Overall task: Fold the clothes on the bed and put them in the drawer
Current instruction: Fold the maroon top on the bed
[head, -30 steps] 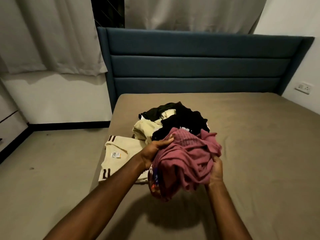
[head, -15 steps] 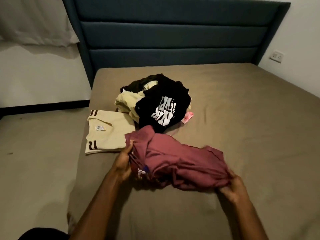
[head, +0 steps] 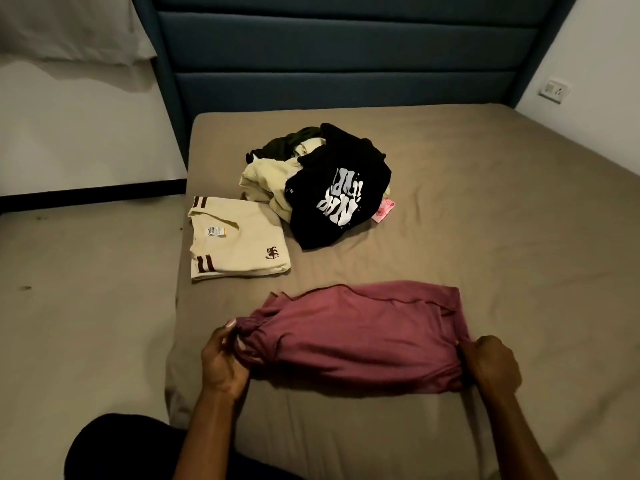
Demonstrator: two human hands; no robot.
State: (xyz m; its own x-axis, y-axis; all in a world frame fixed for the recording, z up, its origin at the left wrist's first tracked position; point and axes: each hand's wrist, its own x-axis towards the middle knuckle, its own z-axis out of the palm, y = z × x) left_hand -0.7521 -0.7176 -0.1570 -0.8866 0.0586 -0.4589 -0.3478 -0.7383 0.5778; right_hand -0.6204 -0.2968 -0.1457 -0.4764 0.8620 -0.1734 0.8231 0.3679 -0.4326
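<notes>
Head view. Maroon garment (head: pixel 360 337), wrinkled and stretched sideways, lies on the bed (head: pixel 485 209) at lower centre. Left hand (head: pixel 223 362) grips its bunched left end; right hand (head: pixel 491 363) pinches its right edge. Folded cream shirt (head: pixel 235 240) and a clothes pile (head: pixel 322 181) lie above.

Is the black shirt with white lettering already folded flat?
No, the black shirt lies crumpled on the unfolded pile, behind the maroon garment.

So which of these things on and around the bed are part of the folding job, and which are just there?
Part of the job:
maroon garment, held by left hand and right hand
folded cream shirt
unfolded pile
bed

Just there:
headboard
wall socket
curtain
</notes>
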